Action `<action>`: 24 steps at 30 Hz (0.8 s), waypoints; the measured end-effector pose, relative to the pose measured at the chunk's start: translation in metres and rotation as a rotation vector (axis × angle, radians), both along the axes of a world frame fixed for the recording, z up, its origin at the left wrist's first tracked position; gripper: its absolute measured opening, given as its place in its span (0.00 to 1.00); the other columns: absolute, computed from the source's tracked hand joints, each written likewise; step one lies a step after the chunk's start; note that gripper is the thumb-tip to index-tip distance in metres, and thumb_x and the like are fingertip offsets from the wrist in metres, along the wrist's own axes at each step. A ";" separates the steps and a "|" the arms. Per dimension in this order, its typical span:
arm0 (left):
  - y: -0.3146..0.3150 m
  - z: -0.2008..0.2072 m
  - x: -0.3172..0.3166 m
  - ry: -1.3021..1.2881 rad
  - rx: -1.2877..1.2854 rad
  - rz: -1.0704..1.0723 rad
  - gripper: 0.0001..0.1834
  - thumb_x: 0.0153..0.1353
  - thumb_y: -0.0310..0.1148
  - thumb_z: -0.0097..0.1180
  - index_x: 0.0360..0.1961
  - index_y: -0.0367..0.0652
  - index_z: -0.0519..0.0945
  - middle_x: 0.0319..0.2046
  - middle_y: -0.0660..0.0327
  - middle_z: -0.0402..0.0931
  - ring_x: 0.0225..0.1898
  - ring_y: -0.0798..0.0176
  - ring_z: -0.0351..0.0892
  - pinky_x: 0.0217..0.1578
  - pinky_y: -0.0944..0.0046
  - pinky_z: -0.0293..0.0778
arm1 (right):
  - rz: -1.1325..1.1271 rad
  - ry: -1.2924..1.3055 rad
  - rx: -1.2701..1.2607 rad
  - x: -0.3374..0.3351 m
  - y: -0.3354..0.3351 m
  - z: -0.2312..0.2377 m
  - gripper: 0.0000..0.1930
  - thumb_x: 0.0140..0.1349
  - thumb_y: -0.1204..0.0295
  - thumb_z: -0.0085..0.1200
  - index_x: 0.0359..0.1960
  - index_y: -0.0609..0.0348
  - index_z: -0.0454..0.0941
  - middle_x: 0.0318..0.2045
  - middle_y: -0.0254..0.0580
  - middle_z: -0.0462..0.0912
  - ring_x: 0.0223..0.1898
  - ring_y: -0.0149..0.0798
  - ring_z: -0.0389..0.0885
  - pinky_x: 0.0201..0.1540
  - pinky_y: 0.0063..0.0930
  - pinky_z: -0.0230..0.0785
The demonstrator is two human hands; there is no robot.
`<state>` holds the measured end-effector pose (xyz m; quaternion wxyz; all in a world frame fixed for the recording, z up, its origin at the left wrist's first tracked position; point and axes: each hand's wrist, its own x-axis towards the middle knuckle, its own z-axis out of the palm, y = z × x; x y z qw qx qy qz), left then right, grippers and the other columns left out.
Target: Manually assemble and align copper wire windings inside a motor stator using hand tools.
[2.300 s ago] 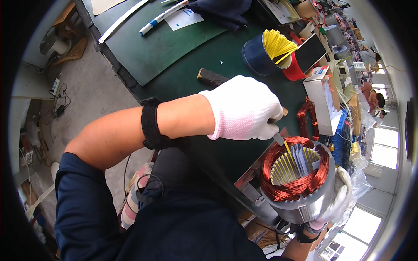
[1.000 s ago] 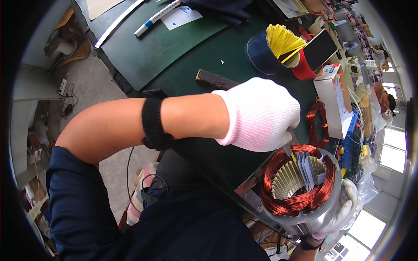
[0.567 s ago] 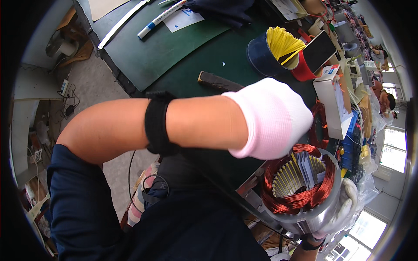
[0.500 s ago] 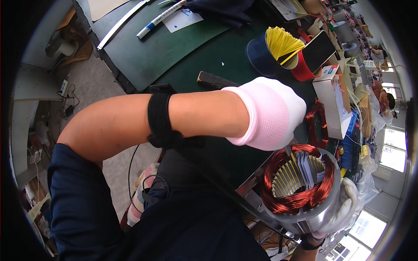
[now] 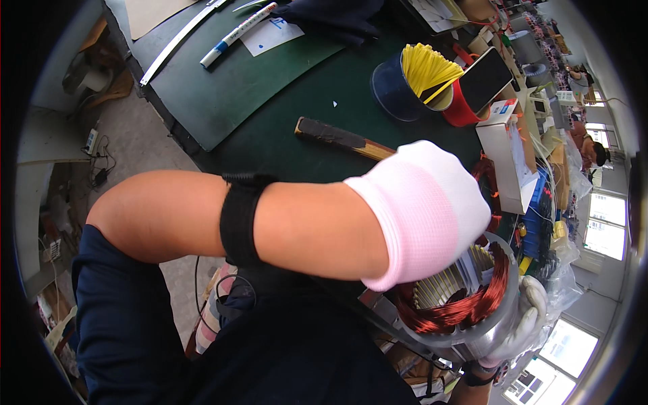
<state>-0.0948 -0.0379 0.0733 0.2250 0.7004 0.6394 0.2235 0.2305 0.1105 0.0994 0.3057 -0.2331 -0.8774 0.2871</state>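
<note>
A motor stator (image 5: 496, 324), a round metal housing with red-brown copper windings (image 5: 459, 314) around its upper rim, stands at the lower right. Pale slot liners and several white insulating sheets line its inside. My left hand (image 5: 439, 206), in a white and pink knitted glove, hangs over its far left edge and covers part of the windings. The back of that hand faces up; its fingers are hidden. Against the housing's right side, my right hand (image 5: 526, 320) in a whitish glove grips the stator with bent fingers.
Behind my left hand lies a flat wooden bar (image 5: 341, 137). Further back stand a dark blue tub of yellow strips (image 5: 428, 71), a red holder with a phone (image 5: 487, 77) and a white box (image 5: 503, 148). A marker (image 5: 237, 35) and steel ruler (image 5: 179, 44) lie far left.
My left hand has moved nearer, down over the stator, and now covers more of the windings. More of the wooden bar shows. My right hand stays on the stator's side.
</note>
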 end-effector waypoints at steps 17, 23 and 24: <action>0.014 -0.011 0.006 -0.016 -0.067 -0.009 0.12 0.56 0.32 0.68 0.40 0.40 0.91 0.38 0.51 0.89 0.43 0.47 0.91 0.42 0.53 0.85 | -0.028 -0.040 0.030 0.000 0.003 0.005 0.21 0.78 0.69 0.32 0.56 0.73 0.75 0.57 0.60 0.78 0.55 0.50 0.79 0.63 0.45 0.73; 0.011 -0.017 0.004 0.109 0.017 -0.090 0.11 0.58 0.32 0.68 0.42 0.43 0.92 0.38 0.53 0.90 0.43 0.48 0.91 0.42 0.53 0.85 | -0.043 -0.035 0.015 -0.003 0.001 0.004 0.20 0.78 0.71 0.32 0.54 0.73 0.76 0.58 0.59 0.78 0.55 0.49 0.80 0.62 0.43 0.74; 0.010 -0.021 0.005 0.119 0.114 -0.094 0.11 0.58 0.32 0.68 0.42 0.45 0.92 0.38 0.54 0.90 0.43 0.48 0.91 0.42 0.53 0.85 | -0.041 -0.028 0.011 -0.004 0.000 0.004 0.20 0.78 0.71 0.31 0.54 0.73 0.76 0.58 0.59 0.78 0.55 0.48 0.80 0.62 0.42 0.74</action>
